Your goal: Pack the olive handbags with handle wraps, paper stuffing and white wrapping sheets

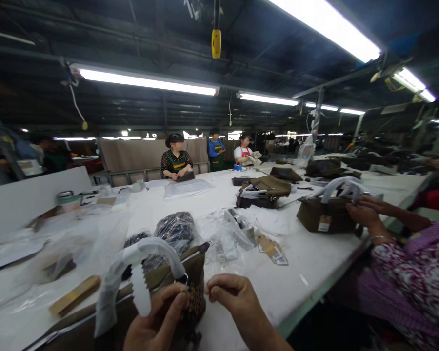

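An olive-brown handbag (124,307) stands on the table in front of me. Its arched handle (146,248) is wrapped in white padding, and a white toothed strip hangs from it. My left hand (161,317) is closed, thumb and fingers pinched together at the bag's right end, just below a dark metal ring (183,279). Against that end hangs a brown openwork piece (194,300). Just right of the bag, my right hand (237,300) is raised with its fingertips pinched together. Whatever either pinch holds is too small or hidden to make out.
Plastic-wrapped dark material (174,229) lies behind the bag, with brown tags (272,248) to its right. A tan block (75,295) lies at left. A co-worker's hands (369,212) touch another handbag (325,214) on the right. More bags (265,187) lie farther back.
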A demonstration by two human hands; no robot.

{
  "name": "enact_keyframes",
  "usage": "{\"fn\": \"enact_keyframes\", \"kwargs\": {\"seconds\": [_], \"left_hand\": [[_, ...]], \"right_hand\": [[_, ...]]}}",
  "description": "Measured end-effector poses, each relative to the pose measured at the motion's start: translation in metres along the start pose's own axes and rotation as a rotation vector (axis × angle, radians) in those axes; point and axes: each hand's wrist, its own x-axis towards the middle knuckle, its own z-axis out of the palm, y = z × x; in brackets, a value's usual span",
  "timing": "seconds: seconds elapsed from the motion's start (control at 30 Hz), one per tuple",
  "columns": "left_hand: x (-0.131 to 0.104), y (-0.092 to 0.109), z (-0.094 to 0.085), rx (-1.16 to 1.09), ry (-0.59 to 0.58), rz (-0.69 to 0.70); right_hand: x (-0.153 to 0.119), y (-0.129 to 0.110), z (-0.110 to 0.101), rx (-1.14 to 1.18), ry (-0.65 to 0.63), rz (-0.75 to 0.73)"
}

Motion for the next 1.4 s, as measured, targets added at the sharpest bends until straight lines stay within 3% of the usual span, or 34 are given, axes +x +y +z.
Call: {"fn": "enact_keyframes", "kwargs": {"seconds": [0.17,0.37,0.87,1.4], "left_hand": [[-0.001,-0.004,0.000,0.153,-0.025,0.259],[-0.002,0.001,0.004,0.298,-0.006,0.388],[-0.008,-0.004,0.010,0.278,-0.039,0.315],[-0.008,-0.004,0.009,0.341,-0.021,0.345]], "right_hand": [[-0.002,0.003,0.003,-0.077,0.033,-0.072],[-0.005,0.011,0.011,-0.015,0.038,0.030],[-0.005,0.013,0.015,-0.128,0.089,-0.059],[-0.004,0.012,0.011,-0.351,0.053,-0.236]]}}
